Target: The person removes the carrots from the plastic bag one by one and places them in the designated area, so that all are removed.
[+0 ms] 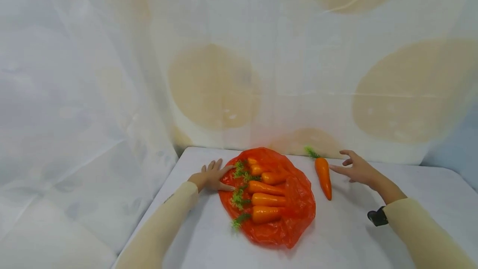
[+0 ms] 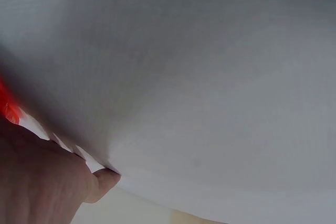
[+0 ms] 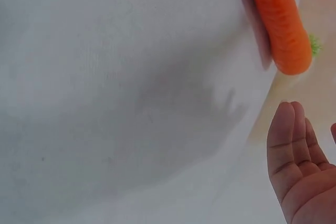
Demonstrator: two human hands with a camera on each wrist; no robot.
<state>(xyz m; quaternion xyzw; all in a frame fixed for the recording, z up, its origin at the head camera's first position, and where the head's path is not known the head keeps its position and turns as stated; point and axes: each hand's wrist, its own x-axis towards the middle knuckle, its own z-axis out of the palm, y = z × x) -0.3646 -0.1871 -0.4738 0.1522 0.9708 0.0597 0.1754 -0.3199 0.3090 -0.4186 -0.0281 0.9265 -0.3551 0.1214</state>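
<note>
Several orange carrots point(image 1: 269, 200) with green leafy tops lie side by side on a red plastic bag point(image 1: 269, 240), their tips pointing right and partly covered by its film. At the bag's left edge, my left hand point(image 1: 213, 176) rests with fingers spread, thumb and forefinger touching the film. A single carrot point(image 1: 323, 177) lies right of the bag, its leafy top toward the back. My right hand point(image 1: 356, 170) hovers just right of that carrot, fingers loosely extended and holding nothing. In the right wrist view, a gap shows between the fingers point(image 3: 283, 135) and the carrot point(image 3: 281, 24).
A white cloth covers the table point(image 1: 213, 240). Behind it hangs a pale curtain point(image 1: 298, 74) with large tan spots, close to the table's back edge. A dark watch point(image 1: 378, 216) sits on the right wrist.
</note>
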